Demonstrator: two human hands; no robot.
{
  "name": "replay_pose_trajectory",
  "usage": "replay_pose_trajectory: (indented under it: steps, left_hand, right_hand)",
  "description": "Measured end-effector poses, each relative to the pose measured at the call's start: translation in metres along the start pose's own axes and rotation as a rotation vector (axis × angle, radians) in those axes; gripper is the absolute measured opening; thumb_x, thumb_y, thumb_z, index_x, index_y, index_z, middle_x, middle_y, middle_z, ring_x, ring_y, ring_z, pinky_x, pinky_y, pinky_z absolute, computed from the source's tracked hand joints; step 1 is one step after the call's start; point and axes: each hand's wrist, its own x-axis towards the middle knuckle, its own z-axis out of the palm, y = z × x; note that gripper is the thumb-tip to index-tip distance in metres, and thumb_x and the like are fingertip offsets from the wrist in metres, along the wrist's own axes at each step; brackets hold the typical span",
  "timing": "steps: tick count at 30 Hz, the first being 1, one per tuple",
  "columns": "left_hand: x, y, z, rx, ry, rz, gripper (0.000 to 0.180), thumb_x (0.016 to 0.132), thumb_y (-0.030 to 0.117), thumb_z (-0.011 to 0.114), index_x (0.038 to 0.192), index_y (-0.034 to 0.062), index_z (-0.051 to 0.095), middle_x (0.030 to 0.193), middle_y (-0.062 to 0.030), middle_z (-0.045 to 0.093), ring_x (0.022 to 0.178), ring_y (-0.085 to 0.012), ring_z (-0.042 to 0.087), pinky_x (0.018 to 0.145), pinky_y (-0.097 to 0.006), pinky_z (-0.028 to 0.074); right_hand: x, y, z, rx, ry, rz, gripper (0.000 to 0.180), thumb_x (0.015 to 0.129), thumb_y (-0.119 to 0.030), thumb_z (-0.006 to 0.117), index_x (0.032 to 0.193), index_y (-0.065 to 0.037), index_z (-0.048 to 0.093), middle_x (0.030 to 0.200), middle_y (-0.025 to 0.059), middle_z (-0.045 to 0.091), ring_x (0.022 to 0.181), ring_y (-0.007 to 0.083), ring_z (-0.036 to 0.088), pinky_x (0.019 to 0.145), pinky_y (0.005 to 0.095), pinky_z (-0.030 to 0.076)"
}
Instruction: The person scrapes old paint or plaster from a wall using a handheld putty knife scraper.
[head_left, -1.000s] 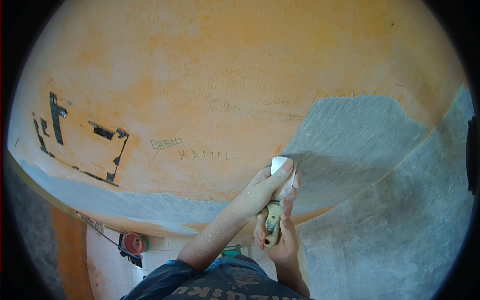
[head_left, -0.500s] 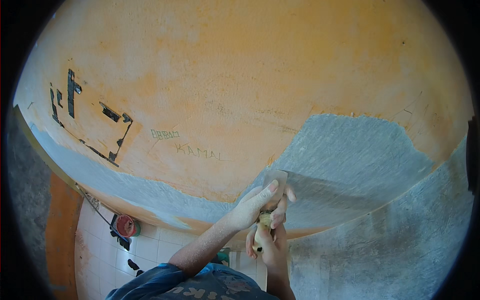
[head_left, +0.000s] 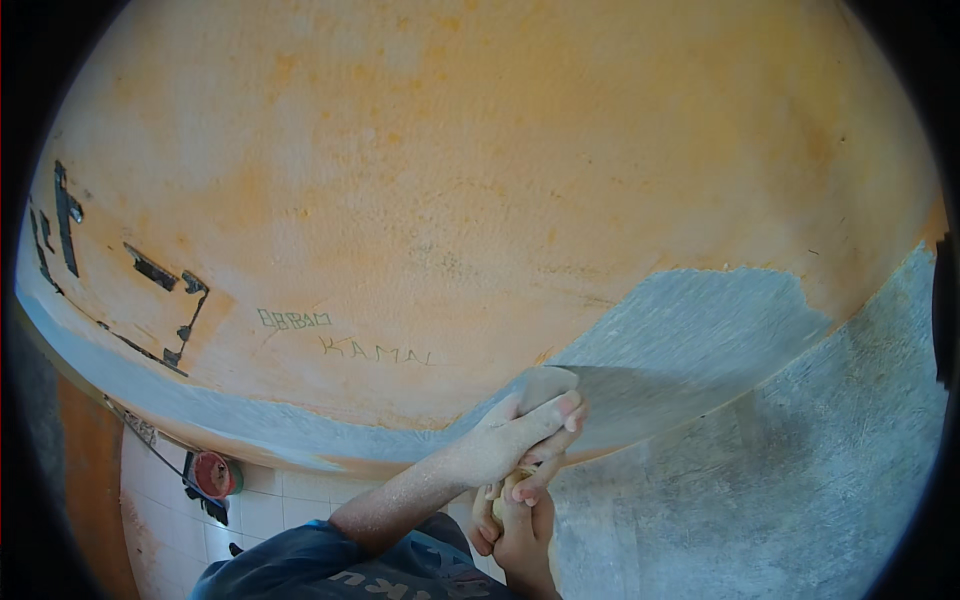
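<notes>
Since the earlier frames, both hands and the tool have stayed low and centre-right while the grey coat's upper edge sits a little farther right in the frame. Head view: wide flat plastering trowel with a grey metal blade and pale wooden handle (head_left: 640,405), blade pressed flat against the wall at lower centre-right, its handle running down between the two hands. Left hand (head_left: 505,445), dusted with plaster, fingers spread over the blade's near end and clasping it. Right hand (head_left: 520,515), directly below, clenched round the handle. Orange rough-textured plastered wall (head_left: 480,180) fills the upper and middle frame. Patch of fresh grey cement skim (head_left: 700,320), right of centre, touching the blade. Black painted angular marks (head_left: 165,300), at left. Red round reel-like object (head_left: 212,473) on the white tiled floor (head_left: 270,515), lower left. Dark blue shirt (head_left: 330,570), bottom edge.
</notes>
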Motion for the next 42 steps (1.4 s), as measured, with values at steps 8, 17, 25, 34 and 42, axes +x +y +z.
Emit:
replay_pose_trajectory:
  steps: [8,17,25,34,42]
  left_hand:
    - [-0.001,-0.001,-0.005,-0.061,-0.033,-0.035,0.034,0.101,0.038,0.043,0.087,0.0081,0.044,0.052,0.0055,0.031,0.032,-0.0057,0.036,0.032,-0.02,0.031]
    - [0.005,0.006,-0.001,-0.028,-0.071,0.049,0.03,0.101,0.033,0.043,0.087,0.0065,0.046,0.051,0.0047,0.032,0.028,-0.0085,0.039,0.029,-0.023,0.034]
    - [0.006,0.008,0.005,-0.086,-0.105,0.04,0.03,0.102,0.032,0.042,0.086,0.0065,0.045,0.05,0.0045,0.032,0.03,-0.0083,0.04,0.028,-0.023,0.034]
    - [0.009,0.01,0.005,-0.088,-0.119,0.048,0.031,0.102,0.034,0.042,0.087,0.0067,0.045,0.052,0.0046,0.031,0.03,-0.0086,0.041,0.029,-0.024,0.035]
    - [0.014,0.013,0.004,-0.01,-0.111,0.064,0.032,0.101,0.036,0.042,0.087,0.0081,0.045,0.052,0.0054,0.031,0.032,-0.0062,0.037,0.032,-0.022,0.031]
  right_hand:
    - [0.0,-0.007,0.006,0.036,0.014,0.092,0.025,0.102,-0.022,0.037,0.089,-0.002,0.044,0.057,0.0028,0.043,0.041,0.0093,0.04,0.038,0.0215,0.032]
    - [0.003,-0.014,0.007,0.054,0.002,0.076,0.021,0.102,-0.02,0.037,0.092,-0.003,0.045,0.059,0.0033,0.045,0.043,0.0084,0.039,0.039,0.0224,0.031]
    - [-0.002,-0.016,0.014,-0.038,0.025,0.047,0.026,0.102,-0.029,0.038,0.093,-0.005,0.041,0.053,0.0021,0.037,0.038,0.0095,0.031,0.035,0.0235,0.025]
    - [0.001,-0.018,0.013,-0.052,0.022,0.036,0.027,0.101,-0.031,0.039,0.093,-0.005,0.042,0.053,0.0026,0.038,0.038,0.0093,0.032,0.035,0.0244,0.026]
    - [0.005,-0.023,0.016,-0.061,0.036,0.011,0.028,0.101,-0.032,0.039,0.093,-0.005,0.042,0.053,0.0026,0.038,0.038,0.0092,0.032,0.035,0.0242,0.024]
